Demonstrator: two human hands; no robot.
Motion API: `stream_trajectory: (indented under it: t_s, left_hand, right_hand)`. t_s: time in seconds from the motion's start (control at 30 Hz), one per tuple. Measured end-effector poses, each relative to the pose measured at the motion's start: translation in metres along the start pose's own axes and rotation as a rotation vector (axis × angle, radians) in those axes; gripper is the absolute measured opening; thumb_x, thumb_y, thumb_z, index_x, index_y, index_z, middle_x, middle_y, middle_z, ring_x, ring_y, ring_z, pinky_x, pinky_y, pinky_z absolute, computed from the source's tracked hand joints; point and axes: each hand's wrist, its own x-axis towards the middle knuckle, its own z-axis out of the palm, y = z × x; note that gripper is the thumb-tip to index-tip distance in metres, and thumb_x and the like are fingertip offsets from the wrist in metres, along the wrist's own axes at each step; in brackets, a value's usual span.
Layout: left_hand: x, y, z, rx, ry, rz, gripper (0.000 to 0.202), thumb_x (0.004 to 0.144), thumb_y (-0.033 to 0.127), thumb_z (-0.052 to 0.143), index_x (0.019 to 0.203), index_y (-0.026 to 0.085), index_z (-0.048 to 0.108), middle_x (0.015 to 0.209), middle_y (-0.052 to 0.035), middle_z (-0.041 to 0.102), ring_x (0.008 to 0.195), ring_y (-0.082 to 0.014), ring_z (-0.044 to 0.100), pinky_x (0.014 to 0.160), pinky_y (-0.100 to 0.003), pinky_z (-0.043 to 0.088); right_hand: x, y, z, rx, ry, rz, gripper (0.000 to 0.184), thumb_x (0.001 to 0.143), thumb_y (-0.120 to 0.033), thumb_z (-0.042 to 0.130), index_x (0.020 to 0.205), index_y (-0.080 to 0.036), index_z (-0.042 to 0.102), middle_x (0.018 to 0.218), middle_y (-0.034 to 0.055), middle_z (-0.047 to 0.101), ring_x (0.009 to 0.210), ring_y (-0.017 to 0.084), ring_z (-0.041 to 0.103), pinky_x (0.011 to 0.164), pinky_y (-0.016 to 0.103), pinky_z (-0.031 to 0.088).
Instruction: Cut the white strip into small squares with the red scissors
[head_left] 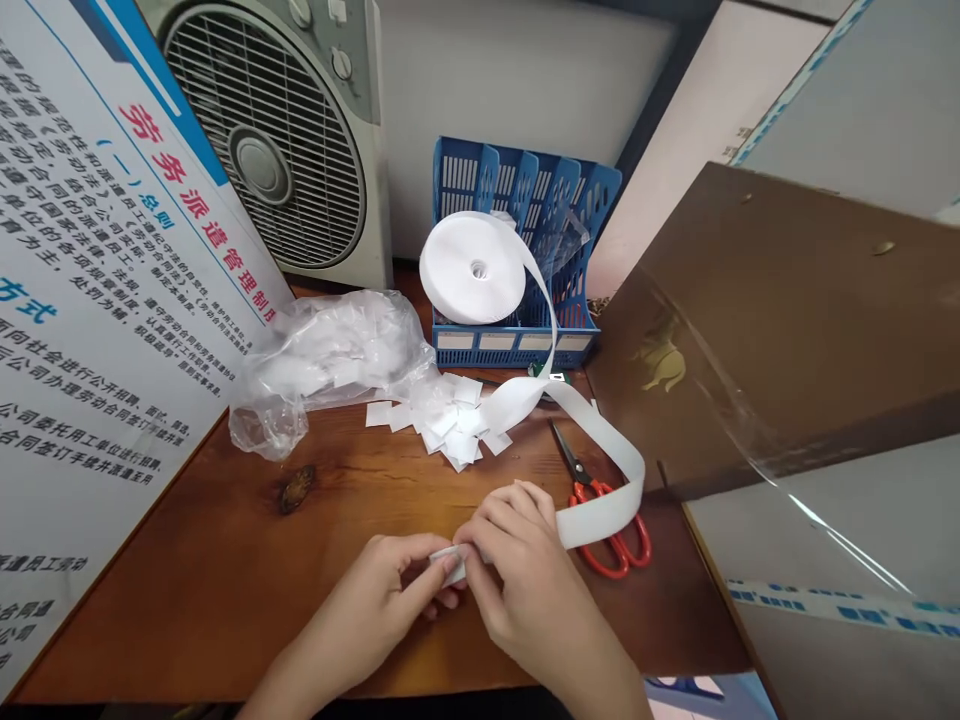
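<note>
A white tape roll (pixel 472 268) leans on a blue file rack (pixel 517 340) at the back of the wooden table (pixel 225 560). Its loose white strip (pixel 600 440) runs down across the table and loops back to my hands near the front edge. My left hand (pixel 390 590) and my right hand (pixel 517 570) meet there, both pinching the strip's free end between fingers and thumbs. Red-handled scissors (pixel 607 520) lie just right of my right hand, partly under the strip. A pile of cut white pieces (pixel 450 420) lies behind my hands.
A crumpled clear plastic bag (pixel 322 360) holding more white pieces sits at the left. A printed board (pixel 90 300) leans along the left side, a fan (pixel 277 140) stands behind, and a brown board (pixel 780 330) rises at the right.
</note>
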Motion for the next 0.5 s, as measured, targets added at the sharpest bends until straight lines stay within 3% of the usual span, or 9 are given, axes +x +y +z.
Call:
stream_trajectory:
  t_s: [0.13,0.23,0.3,0.37,0.43,0.5]
  left_hand:
    - [0.002,-0.005,-0.004,-0.107,0.025,-0.041,0.046,0.104,0.051,0.049,0.101,0.012,0.074,0.089,-0.0079,0.073,0.078,-0.0176,0.067,0.068,-0.024,0.054]
    - [0.002,-0.008,-0.006,-0.115,0.035,-0.052,0.047,0.103,0.053,0.051,0.099,0.012,0.074,0.092,-0.0092,0.073,0.077,-0.0169,0.067,0.066,-0.024,0.053]
    - [0.002,-0.008,-0.006,-0.112,0.03,-0.067,0.048,0.103,0.055,0.051,0.097,0.012,0.073,0.09,-0.009,0.073,0.077,-0.0169,0.067,0.066,-0.023,0.052]
    - [0.001,-0.008,-0.006,-0.109,0.022,-0.073,0.048,0.102,0.056,0.051,0.097,0.013,0.073,0.09,-0.0085,0.073,0.077,-0.0168,0.067,0.066,-0.023,0.051]
    - [0.001,-0.007,-0.006,-0.098,0.028,-0.069,0.048,0.103,0.056,0.05,0.095,0.014,0.073,0.091,-0.008,0.074,0.076,-0.0167,0.066,0.065,-0.023,0.051]
    - [0.001,-0.006,-0.007,-0.076,0.051,-0.061,0.048,0.102,0.056,0.049,0.095,0.015,0.073,0.092,-0.0076,0.075,0.076,-0.0169,0.066,0.066,-0.023,0.051]
  right_hand:
    - [-0.022,-0.006,-0.001,-0.092,0.428,-0.081,0.032,0.089,0.001,0.059,0.115,-0.016,0.064,0.106,0.0093,0.063,0.102,0.023,0.054,0.094,0.043,0.04]
    - [-0.056,0.003,-0.005,-0.063,0.681,0.04,0.028,0.088,0.001,0.062,0.107,-0.019,0.065,0.095,0.006,0.063,0.09,0.02,0.059,0.08,0.034,0.046]
    - [-0.078,0.022,-0.007,-0.099,0.705,0.224,0.017,0.093,-0.007,0.062,0.102,-0.021,0.065,0.091,0.004,0.064,0.082,0.018,0.06,0.074,0.031,0.046]
    - [-0.091,0.047,-0.009,-0.233,0.638,0.344,0.009,0.096,-0.018,0.06,0.101,-0.022,0.067,0.093,0.0039,0.066,0.084,0.019,0.061,0.078,0.032,0.046]
    - [-0.094,0.071,-0.012,-0.334,0.582,0.487,0.015,0.096,-0.027,0.058,0.105,-0.02,0.069,0.101,0.0067,0.068,0.094,0.024,0.061,0.085,0.036,0.047]
    - [-0.088,0.088,-0.017,-0.37,0.442,0.65,0.025,0.095,-0.028,0.057,0.113,-0.017,0.069,0.111,0.01,0.066,0.105,0.028,0.059,0.092,0.041,0.047]
